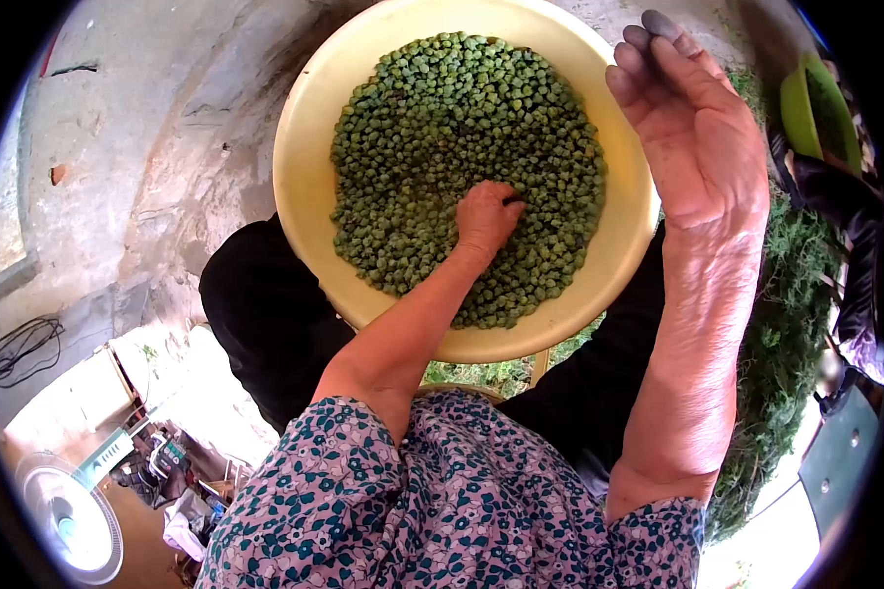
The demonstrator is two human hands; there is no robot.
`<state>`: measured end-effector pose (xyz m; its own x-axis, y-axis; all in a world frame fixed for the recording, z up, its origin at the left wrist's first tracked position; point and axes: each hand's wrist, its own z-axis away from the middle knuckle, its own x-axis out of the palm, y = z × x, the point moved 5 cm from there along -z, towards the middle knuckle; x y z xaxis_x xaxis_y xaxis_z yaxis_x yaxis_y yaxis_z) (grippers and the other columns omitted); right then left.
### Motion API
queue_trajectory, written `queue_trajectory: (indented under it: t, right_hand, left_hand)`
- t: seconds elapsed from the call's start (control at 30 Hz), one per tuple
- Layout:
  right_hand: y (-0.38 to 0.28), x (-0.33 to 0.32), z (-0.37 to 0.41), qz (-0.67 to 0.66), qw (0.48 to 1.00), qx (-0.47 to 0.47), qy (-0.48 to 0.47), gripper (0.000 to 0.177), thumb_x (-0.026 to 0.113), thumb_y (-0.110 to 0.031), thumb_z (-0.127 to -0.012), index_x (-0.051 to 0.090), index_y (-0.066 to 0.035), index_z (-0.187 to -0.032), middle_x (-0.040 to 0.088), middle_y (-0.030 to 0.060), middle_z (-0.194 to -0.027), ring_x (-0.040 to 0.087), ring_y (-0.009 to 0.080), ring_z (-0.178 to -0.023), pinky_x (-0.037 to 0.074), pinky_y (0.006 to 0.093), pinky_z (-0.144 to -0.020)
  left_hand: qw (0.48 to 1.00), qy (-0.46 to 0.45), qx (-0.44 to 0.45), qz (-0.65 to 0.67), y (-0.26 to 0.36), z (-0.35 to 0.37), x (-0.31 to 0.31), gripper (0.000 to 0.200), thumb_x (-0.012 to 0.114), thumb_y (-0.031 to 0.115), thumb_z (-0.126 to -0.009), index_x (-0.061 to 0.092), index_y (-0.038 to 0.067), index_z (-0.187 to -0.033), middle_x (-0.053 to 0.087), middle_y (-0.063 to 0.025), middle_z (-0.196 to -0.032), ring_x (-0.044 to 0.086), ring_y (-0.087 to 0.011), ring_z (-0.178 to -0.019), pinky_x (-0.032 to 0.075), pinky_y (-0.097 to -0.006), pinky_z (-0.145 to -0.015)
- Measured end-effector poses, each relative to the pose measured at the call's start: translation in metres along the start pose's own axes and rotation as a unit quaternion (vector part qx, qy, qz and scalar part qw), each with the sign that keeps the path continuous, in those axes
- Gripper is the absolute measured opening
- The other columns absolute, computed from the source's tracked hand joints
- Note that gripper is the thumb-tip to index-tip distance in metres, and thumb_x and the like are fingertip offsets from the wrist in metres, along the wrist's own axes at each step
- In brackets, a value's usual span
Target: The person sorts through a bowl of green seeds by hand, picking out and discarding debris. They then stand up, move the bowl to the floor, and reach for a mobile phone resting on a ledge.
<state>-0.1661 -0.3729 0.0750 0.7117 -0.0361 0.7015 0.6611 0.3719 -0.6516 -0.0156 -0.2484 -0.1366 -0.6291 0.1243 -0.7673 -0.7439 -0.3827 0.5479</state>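
Observation:
A wide pale yellow basin (309, 147) stands in front of me, between my dark-trousered knees. It holds a broad layer of small, round green berries (462, 88). My left hand (488, 214) rests among the berries near the middle, its fingers curled down. Whatever those fingers hold, if anything, is hidden beneath the hand. My right hand (702, 123) is raised over the basin's right rim, palm showing. Its fingers are stretched and a little bent, with dark-stained tips, and nothing shows in them.
Feathery green plants (791, 294) cover the ground on the right. A lime-green bowl (817, 113) stands at the upper right. A worn wall (167, 98) rises on the left, with a coil of black cable (22, 350) and a fan (69, 520) below.

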Motion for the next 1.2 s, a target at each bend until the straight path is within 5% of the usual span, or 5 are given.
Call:
queue_trajectory:
  t: [0.2, 0.67, 0.73, 0.87, 1.2]
  right_hand:
    - [-0.003, 0.025, 0.013, 0.026, 0.988, -0.023, 0.15, 0.009, 0.051, 0.0, -0.085, 0.059, 0.001, -0.09, 0.06, 0.0098, -0.077, 0.058, 0.0195, -0.069, 0.052, 0.0299, -0.065]
    - [0.0, 0.009, 0.01, 0.036, 0.994, -0.014, 0.1, 0.012, 0.051, -0.002, -0.087, 0.056, 0.003, -0.097, 0.059, 0.011, -0.084, 0.058, 0.0196, -0.074, 0.051, 0.0305, -0.071]
    - [0.003, 0.005, 0.007, 0.03, 0.999, -0.009, 0.027, 0.019, 0.051, -0.003, -0.088, 0.053, 0.004, -0.106, 0.059, 0.0131, -0.093, 0.059, 0.021, -0.082, 0.051, 0.0323, -0.08]
    - [0.004, 0.008, 0.011, 0.061, 0.997, -0.018, 0.045, 0.015, 0.052, -0.003, -0.087, 0.056, 0.004, -0.1, 0.061, 0.0114, -0.087, 0.061, 0.019, -0.075, 0.052, 0.0301, -0.074]
    - [0.042, 0.017, 0.051, 0.334, 0.942, 0.041, -0.018, 0.016, 0.059, -0.001, -0.082, 0.065, -0.004, -0.096, 0.066, 0.0056, -0.082, 0.06, 0.013, -0.068, 0.052, 0.0248, -0.066]
  left_hand:
    - [0.997, 0.021, -0.033, -0.067, 0.016, -0.005, 0.007, 0.023, 0.069, 0.026, -0.073, 0.07, 0.009, -0.088, 0.06, -0.0105, -0.092, 0.057, -0.0301, -0.087, 0.043, -0.0406, -0.078]
    - [0.998, 0.043, -0.035, 0.024, 0.003, -0.009, 0.007, 0.017, 0.067, 0.016, -0.072, 0.069, 0.004, -0.084, 0.064, -0.0093, -0.084, 0.059, -0.027, -0.077, 0.043, -0.0386, -0.073]
    - [0.922, -0.06, -0.148, 0.353, 0.001, 0.0, -0.003, 0.012, 0.065, 0.014, -0.075, 0.067, 0.004, -0.082, 0.061, -0.0025, -0.075, 0.055, -0.0179, -0.072, 0.042, -0.0316, -0.069]
    - [0.832, -0.083, -0.156, 0.525, 0.004, 0.013, -0.041, 0.007, 0.065, 0.014, -0.076, 0.063, 0.007, -0.078, 0.06, 0.0005, -0.076, 0.05, -0.0108, -0.068, 0.041, -0.0264, -0.067]
    - [0.719, -0.116, -0.054, 0.684, 0.038, 0.059, -0.136, 0.006, 0.06, 0.005, -0.078, 0.06, 0.006, -0.083, 0.059, -0.0016, -0.073, 0.055, -0.0134, -0.07, 0.044, -0.0381, -0.083]
